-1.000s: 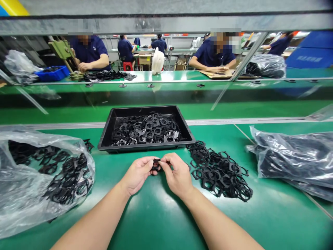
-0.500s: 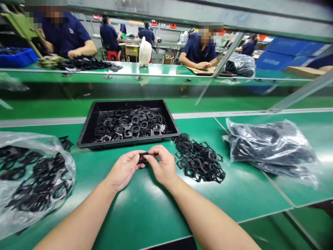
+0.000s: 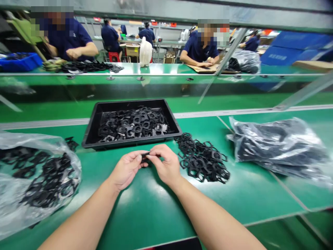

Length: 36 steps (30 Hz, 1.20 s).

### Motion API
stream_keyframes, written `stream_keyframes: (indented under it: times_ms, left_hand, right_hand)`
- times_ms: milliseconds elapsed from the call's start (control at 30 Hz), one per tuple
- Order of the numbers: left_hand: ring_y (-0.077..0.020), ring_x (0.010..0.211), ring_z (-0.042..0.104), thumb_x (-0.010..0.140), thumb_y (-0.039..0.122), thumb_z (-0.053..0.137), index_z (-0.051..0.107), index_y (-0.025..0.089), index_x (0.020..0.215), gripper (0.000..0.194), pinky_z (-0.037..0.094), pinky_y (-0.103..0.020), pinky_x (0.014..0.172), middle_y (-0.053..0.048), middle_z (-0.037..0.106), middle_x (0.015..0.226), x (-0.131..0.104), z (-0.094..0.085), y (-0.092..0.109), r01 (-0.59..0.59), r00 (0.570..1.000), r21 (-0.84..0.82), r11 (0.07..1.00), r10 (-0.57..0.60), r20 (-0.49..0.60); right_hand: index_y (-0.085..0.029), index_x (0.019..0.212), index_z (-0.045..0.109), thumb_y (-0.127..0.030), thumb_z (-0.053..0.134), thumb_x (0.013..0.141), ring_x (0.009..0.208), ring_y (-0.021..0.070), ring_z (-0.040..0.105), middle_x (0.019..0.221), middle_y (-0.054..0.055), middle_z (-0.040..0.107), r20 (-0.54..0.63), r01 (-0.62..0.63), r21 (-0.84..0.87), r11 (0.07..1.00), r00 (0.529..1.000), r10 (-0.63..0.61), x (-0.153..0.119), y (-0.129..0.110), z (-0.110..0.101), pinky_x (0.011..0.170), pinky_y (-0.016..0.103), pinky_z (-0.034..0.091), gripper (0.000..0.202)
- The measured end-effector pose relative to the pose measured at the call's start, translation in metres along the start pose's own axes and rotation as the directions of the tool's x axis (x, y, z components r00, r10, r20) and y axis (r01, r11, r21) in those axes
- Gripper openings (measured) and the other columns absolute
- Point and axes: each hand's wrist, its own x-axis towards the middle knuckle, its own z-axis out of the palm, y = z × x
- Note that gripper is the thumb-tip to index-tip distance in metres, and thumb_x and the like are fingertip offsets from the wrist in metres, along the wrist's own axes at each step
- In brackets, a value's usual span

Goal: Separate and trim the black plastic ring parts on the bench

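Right at the bottom edge a dark thing (image 3: pixel 179 244) is now poking in that wasn't showing a second ago, and beyond it the left hand (image 3: pixel 127 170) and right hand (image 3: pixel 166 165) are still pinching one small black part (image 3: pixel 145 155) between their fingertips, the part now turning a thinner edge to view just above the green table (image 3: pixel 145 208). Past them the loose pile (image 3: pixel 204 158) and the black tray (image 3: pixel 132 140) are sitting further left in view, while across the bench a co-worker (image 3: pixel 80 38) in dark blue is appearing nearer the left edge.
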Motion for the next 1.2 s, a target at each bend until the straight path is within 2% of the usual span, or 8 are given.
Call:
stream_keyframes:
  times_ms: [67,133,233,467,633,767,867,1200]
  left_hand:
    - [-0.0164,0.081,0.059,0.071,0.033,0.073,0.072,0.016,0.092,0.027,0.045,-0.030,0.074,-0.008,0.070,0.088,0.0007,0.0016,0.0004,-0.012,1.000,0.014,1.000,0.012,-0.007]
    - [-0.0173,0.080,0.059,0.071,0.035,0.073,0.072,0.014,0.090,0.028,0.043,-0.029,0.071,-0.009,0.069,0.085,0.0021,0.0017,0.0007,-0.016,1.000,0.042,0.999,0.016,0.015]
    - [-0.0174,0.080,0.058,0.073,0.035,0.071,0.072,0.014,0.091,0.028,0.041,-0.029,0.069,-0.009,0.068,0.083,0.0035,0.0009,0.0012,-0.021,0.999,0.056,0.998,0.019,0.026]
    - [-0.0126,0.071,0.055,0.076,0.034,0.068,0.067,0.013,0.083,0.021,0.038,-0.025,0.061,-0.005,0.062,0.076,0.0003,0.0043,0.0017,0.047,0.998,0.035,0.998,-0.048,0.035]
    - [-0.0136,0.076,0.058,0.072,0.033,0.072,0.064,0.015,0.091,0.027,0.041,-0.026,0.065,-0.005,0.063,0.083,0.0013,0.0039,-0.0009,0.036,0.999,0.033,0.999,-0.037,0.038]
    - [-0.0132,0.073,0.057,0.067,0.026,0.076,0.067,0.015,0.095,0.032,0.043,-0.028,0.070,-0.005,0.066,0.082,0.0034,0.0023,-0.0037,-0.026,1.000,0.186,0.982,0.024,0.013]
    - [-0.0116,0.064,0.053,0.073,0.032,0.070,0.069,0.013,0.094,0.029,0.042,-0.027,0.065,-0.004,0.063,0.070,0.0041,0.0023,-0.0040,-0.029,0.999,0.283,0.959,0.032,-0.005]
    - [-0.0124,0.064,0.052,0.078,0.034,0.064,0.069,0.013,0.087,0.024,0.042,-0.027,0.065,-0.005,0.062,0.071,0.0064,-0.0004,-0.0036,-0.078,0.986,0.314,0.946,0.120,-0.119]
  right_hand:
    - [-0.018,0.072,0.062,-0.023,0.065,0.077,0.075,0.0144,0.059,0.079,0.004,0.063,0.033,-0.151,0.101,0.983,0.988,0.148,0.0011,0.0014,-0.0002,0.069,0.028,0.050,0.007]
    - [-0.017,0.076,0.060,-0.029,0.066,0.076,0.063,0.0122,0.057,0.073,0.002,0.061,0.102,-0.348,0.251,0.903,0.937,0.333,0.0025,0.0044,0.0002,0.059,0.026,0.049,0.013]
    - [-0.017,0.080,0.060,-0.033,0.066,0.076,0.058,0.0116,0.057,0.067,0.000,0.059,0.215,-0.474,0.341,0.811,0.880,0.424,0.0039,0.0077,0.0000,0.055,0.024,0.049,0.018]
    - [-0.019,0.085,0.069,-0.030,0.063,0.079,0.069,0.0149,0.061,0.079,0.005,0.063,0.211,-0.253,0.150,0.956,0.953,0.219,0.0038,0.0020,-0.0037,0.062,0.028,0.053,0.013]
    - [-0.018,0.076,0.068,-0.033,0.067,0.075,0.057,0.0128,0.060,0.073,0.003,0.062,0.193,-0.393,0.254,0.884,0.916,0.352,0.0052,0.0035,-0.0021,0.054,0.027,0.053,0.015]
    - [-0.018,0.087,0.067,-0.035,0.069,0.073,0.057,0.0122,0.059,0.071,0.003,0.064,0.112,-0.453,0.290,0.843,0.891,0.440,0.0052,0.0076,-0.0011,0.052,0.025,0.051,0.022]
    - [-0.019,0.093,0.068,-0.035,0.068,0.074,0.060,0.0122,0.058,0.072,0.003,0.064,0.105,-0.418,0.255,0.872,0.909,0.404,0.0050,0.0090,-0.0013,0.053,0.024,0.050,0.025]
    - [-0.019,0.095,0.068,-0.035,0.069,0.073,0.062,0.0128,0.056,0.072,0.003,0.060,0.152,-0.394,0.183,0.901,0.917,0.370,0.0042,0.0104,-0.0007,0.056,0.025,0.050,0.027]
